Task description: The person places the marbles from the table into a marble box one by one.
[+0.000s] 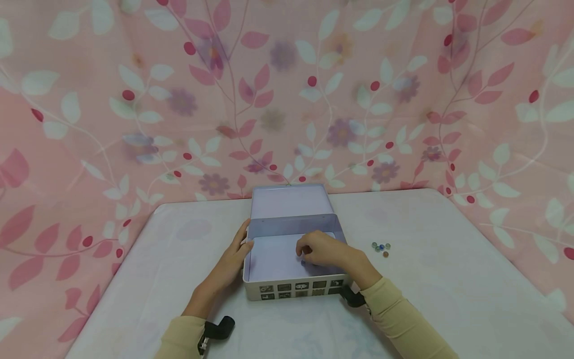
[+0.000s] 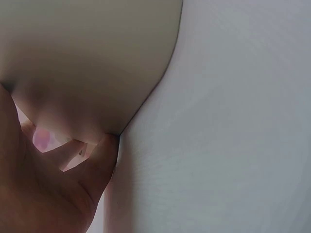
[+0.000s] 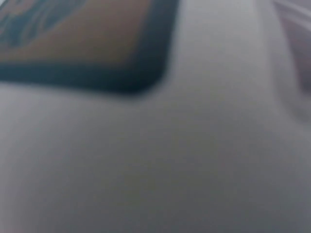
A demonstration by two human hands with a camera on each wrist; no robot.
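An opened tin box [image 1: 294, 285] with a pale lilac inside and small dark pictures on its front wall stands on the table. My left hand [image 1: 230, 259] holds its left side, thumb at the rim and fingers against the outer wall; in the left wrist view that hand [image 2: 58, 189] meets the smooth beige wall. Inside the tin, my right hand [image 1: 324, 249] has curled fingers pointing down, pinching what looks like a small dark marble [image 1: 303, 262]. The fingertips are partly hidden. The right wrist view is filled by the blurred printed wall of the tin [image 3: 184, 160].
Several glass marbles [image 1: 381, 247], greenish, blue and amber, lie in a cluster right of the tin. Its hinged lid [image 1: 291, 200] leans back, open. A pale cloth covers the table [image 1: 448, 299], and a pink floral curtain [image 1: 287, 99] hangs behind.
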